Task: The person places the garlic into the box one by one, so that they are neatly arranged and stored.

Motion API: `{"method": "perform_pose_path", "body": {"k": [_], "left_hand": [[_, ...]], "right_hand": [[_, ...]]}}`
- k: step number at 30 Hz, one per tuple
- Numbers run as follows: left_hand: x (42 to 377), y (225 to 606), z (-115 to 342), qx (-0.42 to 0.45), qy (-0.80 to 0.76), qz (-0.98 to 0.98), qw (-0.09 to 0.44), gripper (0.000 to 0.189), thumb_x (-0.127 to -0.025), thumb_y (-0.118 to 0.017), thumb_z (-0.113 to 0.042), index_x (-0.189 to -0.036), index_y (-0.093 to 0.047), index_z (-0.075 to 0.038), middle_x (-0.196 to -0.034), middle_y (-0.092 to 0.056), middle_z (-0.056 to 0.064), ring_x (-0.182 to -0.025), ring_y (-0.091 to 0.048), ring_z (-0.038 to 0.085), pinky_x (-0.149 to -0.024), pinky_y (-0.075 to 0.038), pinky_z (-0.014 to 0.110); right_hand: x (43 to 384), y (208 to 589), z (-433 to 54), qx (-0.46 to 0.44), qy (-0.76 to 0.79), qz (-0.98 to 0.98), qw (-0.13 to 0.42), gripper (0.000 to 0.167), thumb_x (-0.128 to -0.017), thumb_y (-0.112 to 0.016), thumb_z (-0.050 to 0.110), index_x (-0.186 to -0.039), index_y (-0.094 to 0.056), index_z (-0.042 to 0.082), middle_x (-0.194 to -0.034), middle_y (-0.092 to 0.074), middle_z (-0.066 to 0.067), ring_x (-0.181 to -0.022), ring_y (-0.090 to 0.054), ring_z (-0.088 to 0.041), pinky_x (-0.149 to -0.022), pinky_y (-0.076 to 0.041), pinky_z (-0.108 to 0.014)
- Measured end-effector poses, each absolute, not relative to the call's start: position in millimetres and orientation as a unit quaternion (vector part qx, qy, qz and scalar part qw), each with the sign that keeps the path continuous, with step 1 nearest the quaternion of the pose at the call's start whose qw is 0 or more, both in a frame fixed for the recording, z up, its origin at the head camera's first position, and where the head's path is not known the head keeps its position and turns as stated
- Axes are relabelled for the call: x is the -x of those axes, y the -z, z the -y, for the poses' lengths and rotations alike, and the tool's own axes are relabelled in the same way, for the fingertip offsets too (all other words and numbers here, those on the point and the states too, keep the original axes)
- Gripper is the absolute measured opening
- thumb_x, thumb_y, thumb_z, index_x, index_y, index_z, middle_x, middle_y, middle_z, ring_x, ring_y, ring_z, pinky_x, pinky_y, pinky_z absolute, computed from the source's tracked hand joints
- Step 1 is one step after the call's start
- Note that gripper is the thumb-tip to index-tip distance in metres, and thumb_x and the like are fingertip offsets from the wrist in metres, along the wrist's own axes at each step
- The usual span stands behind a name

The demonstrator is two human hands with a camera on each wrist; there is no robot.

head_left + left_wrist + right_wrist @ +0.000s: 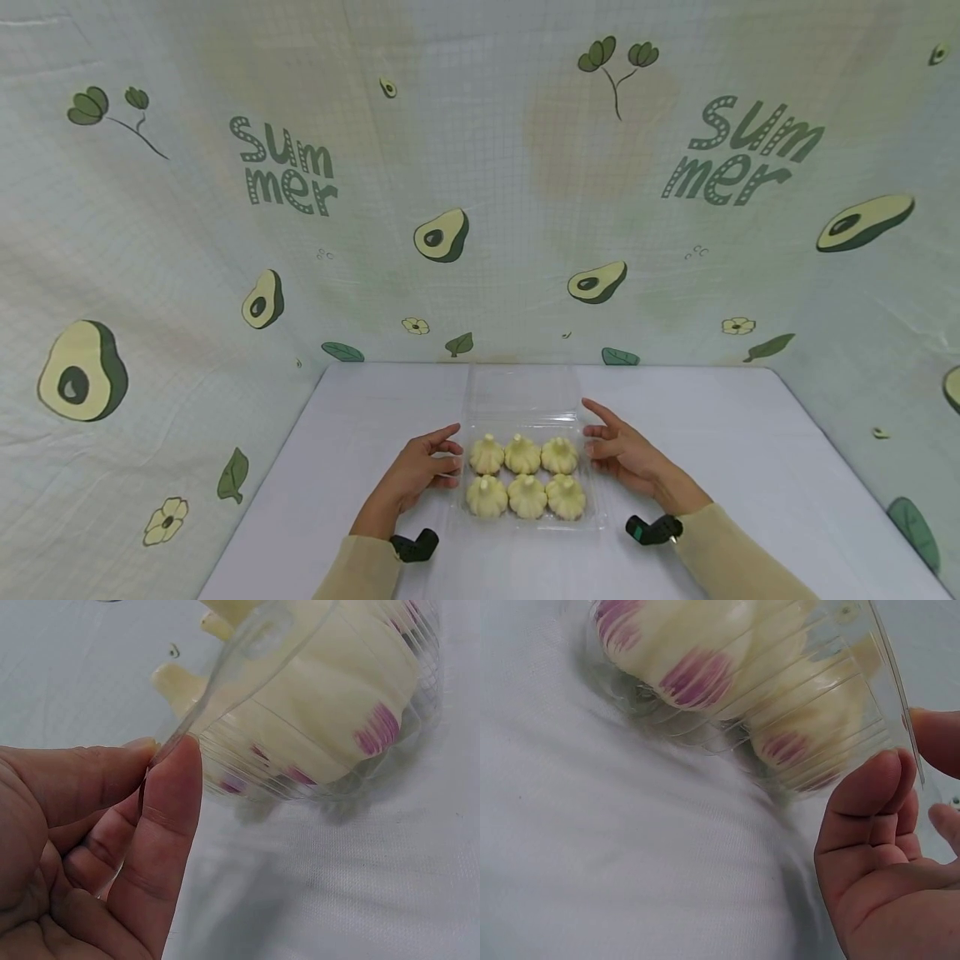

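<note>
A clear plastic clamshell box (588,521) lies on the table with its lid (522,390) folded open towards the back. In it are several garlic bulbs (522,455), set in two rows, cream-coloured with purple streaks low on their sides in the wrist views. Thumb and forefinger of my left hand (422,468) pinch the box's left rim (180,731). On the opposite side, my right hand (628,457) holds the right rim (900,690) between thumb and fingertips, its index finger stretched forward in the head view.
The box stands on a white-covered table (360,408). Behind and beside the table hangs a pale cloth (510,167) printed with avocados and lettering. Dark wrist cameras (415,546) sit on both wrists, near the cuffs of beige sleeves (738,550).
</note>
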State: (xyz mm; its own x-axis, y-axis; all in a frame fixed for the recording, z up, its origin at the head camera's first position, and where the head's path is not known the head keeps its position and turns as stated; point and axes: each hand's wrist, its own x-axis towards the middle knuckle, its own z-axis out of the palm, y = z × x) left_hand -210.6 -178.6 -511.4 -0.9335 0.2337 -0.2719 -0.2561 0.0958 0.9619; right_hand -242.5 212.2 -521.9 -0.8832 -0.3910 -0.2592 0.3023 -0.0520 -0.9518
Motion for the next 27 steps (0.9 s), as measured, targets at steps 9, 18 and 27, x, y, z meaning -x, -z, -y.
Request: {"method": "perform_pose_path", "body": {"k": [9,18,27], "left_hand": [[211.5,512.1,178.9,0.006,-0.672,-0.718,0.182,0.071,-0.098,-0.071,0.001,-0.162,-0.043,-0.007,-0.124,-0.061,0.014,-0.089,-0.067,0.017,-0.072,-0.065,0.029],[210.7,511.7,177.8,0.012,-0.67,-0.719,0.184,0.071,-0.097,-0.072,0.001,-0.161,-0.043,-0.008,-0.125,-0.06,0.015,-0.089,-0.067,0.017,-0.072,-0.065,0.029],[210.4,511.5,177.0,0.013,-0.672,-0.718,0.183,0.071,-0.097,-0.071,0.001,-0.162,-0.043,-0.009,-0.125,-0.06,0.015,-0.089,-0.067,0.017,-0.072,-0.064,0.029]], "right_hand": [[242.8,525.0,-213.0,0.051,0.726,-0.648,0.225,0.091,-0.098,-0.066,-0.004,-0.168,-0.017,0.026,-0.13,-0.044,-0.009,-0.082,-0.055,-0.013,-0.073,-0.055,-0.028],[238.3,525.1,-214.9,0.036,0.713,-0.669,0.209,0.083,-0.098,-0.069,0.0,-0.164,-0.025,0.024,-0.132,-0.045,-0.012,-0.084,-0.058,-0.012,-0.07,-0.056,-0.026],[236.7,527.6,-214.6,0.035,0.713,-0.672,0.2,0.075,-0.099,-0.068,-0.001,-0.16,-0.028,0.017,-0.13,-0.043,-0.012,-0.085,-0.058,-0.013,-0.071,-0.059,-0.028]]}}
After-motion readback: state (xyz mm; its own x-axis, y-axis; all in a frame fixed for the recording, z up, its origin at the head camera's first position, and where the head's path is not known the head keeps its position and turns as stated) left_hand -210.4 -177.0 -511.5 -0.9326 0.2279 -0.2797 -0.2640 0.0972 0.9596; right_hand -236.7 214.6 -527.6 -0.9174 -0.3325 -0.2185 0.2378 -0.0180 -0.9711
